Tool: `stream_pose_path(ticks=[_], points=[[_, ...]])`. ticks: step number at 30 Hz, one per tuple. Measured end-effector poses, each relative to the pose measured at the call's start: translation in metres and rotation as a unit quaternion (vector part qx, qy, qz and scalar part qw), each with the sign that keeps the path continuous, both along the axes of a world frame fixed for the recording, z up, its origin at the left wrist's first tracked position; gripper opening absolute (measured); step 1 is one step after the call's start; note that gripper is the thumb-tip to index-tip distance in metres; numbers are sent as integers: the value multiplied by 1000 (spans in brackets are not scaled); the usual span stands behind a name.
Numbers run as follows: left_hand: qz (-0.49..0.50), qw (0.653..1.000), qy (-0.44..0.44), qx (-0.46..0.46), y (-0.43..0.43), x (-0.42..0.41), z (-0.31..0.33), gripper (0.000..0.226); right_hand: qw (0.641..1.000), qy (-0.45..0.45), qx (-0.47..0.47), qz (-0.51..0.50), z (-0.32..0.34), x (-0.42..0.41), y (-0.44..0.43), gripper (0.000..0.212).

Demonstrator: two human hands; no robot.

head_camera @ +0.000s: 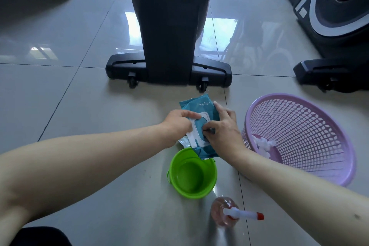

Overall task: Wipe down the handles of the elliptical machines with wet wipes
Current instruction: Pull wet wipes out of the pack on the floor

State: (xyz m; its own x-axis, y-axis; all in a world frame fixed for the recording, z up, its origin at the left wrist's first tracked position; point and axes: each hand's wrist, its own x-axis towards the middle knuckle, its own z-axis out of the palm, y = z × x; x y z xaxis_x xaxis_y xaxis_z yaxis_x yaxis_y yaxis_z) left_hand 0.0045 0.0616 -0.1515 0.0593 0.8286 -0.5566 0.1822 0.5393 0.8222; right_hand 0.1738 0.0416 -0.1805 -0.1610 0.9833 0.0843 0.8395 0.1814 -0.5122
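A teal pack of wet wipes (pixel 196 114) is seen lying on the tiled floor (pixel 69 96), just in front of the black base of an elliptical machine (pixel 168 70) and touching or overlapping the far rim of a green bucket (pixel 191 173). The white flap (pixel 196 132) of the pack is lifted on its left side and is held by the left hand (pixel 179 124), whose grip is closed on the flap's edge with curled fingers. The right hand (pixel 223 128) is laid over the right part of the pack; its thumb and forefinger are brought together at the opening under the flap, in what appears to be a pinching grip, though what is pinched cannot be made out clearly at this size. The other fingers of that hand are spread on the pack's top.

To the right, a lilac perforated basket (pixel 299 138) is tipped on its side with its mouth turned toward the viewer, and some crumpled white material (pixel 264 145) is seen inside it. Near the bottom edge, a clear spray bottle (pixel 225 213) with pinkish liquid and a white nozzle with a red tip is stood on the floor, close to the bucket. A second elliptical machine (pixel 335 6) is seen at the upper right, well apart from the pack.
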Motion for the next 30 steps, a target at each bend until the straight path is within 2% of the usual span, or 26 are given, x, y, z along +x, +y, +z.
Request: stream_pose_path(ticks=[4,12,15,19,23,27,30], points=[[-4,999,-34,-21,0,-3,-1,51,999,-40,21,5,-6,-4,-5,10],[15,996,-84,-27,-3,-4,-2,51,999,-7,46,-2,-8,-3,-2,10],[13,998,-62,-24,1,-5,-7,51,999,-5,40,5,-6,-2,-1,9],[14,1000,11,-3,2,-3,-11,54,999,-16,40,11,-6,-2,1,11],[22,997,55,43,3,-4,-7,54,997,-19,77,20,-7,1,-2,25],[12,997,56,57,8,-5,-3,53,995,-23,92,-10,-9,1,3,11],[1,997,54,58,8,-3,-4,54,996,-39,85,-13,-9,0,7,11]])
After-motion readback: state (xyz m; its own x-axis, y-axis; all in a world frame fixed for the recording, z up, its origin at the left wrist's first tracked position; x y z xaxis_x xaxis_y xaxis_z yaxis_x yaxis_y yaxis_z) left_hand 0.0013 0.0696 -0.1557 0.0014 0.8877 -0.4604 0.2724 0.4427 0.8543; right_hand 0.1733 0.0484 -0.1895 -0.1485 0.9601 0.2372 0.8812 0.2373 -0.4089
